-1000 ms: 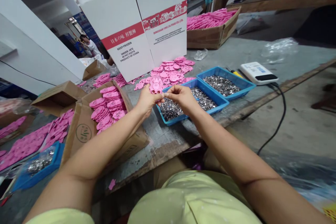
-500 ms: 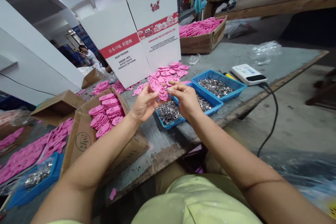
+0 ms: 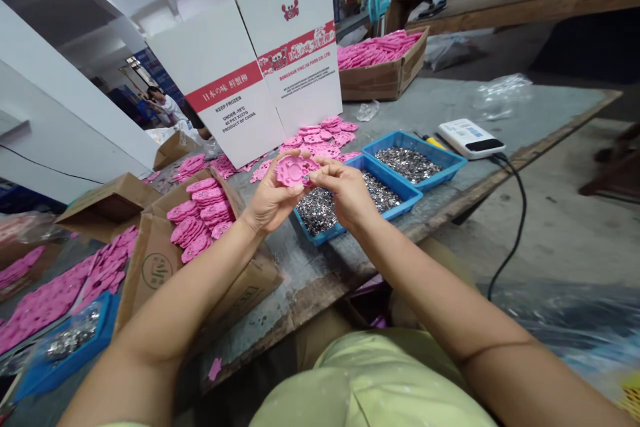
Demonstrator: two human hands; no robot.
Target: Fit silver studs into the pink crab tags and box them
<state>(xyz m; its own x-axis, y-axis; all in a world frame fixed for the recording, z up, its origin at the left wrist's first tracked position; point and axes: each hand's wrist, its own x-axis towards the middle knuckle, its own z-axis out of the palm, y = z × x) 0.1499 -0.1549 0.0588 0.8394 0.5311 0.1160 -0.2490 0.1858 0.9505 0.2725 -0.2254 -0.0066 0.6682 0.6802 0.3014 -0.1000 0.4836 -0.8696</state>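
A pink, scallop-edged moulded piece (image 3: pixel 291 171) with a round recess is held up above the table. My left hand (image 3: pixel 270 199) grips its left side and lower edge, thumb in front and fingers behind. At the piece's right end, the fingers of my right hand (image 3: pixel 345 188) are pinched together, with a small shiny metal bit just at their tips, mostly hidden. Under my hands is a blue tray (image 3: pixel 407 203) of small silvery metal parts. Several similar pink pieces (image 3: pixel 320 137) lie in a loose pile behind.
A second blue tray (image 3: pixel 453 163) of metal parts stands beside a white scale (image 3: pixel 470 139) with a black cable. At left, a cardboard box (image 3: pixel 155 267) holds stacked pink pieces. A white printed carton (image 3: pixel 295 93) stands behind. Another carton (image 3: pixel 385 83) of pink pieces is further back.
The pink piece has been turned from a steep slant to nearly level, its recessed face now towards me. My right fingertips have closed in on its right end.
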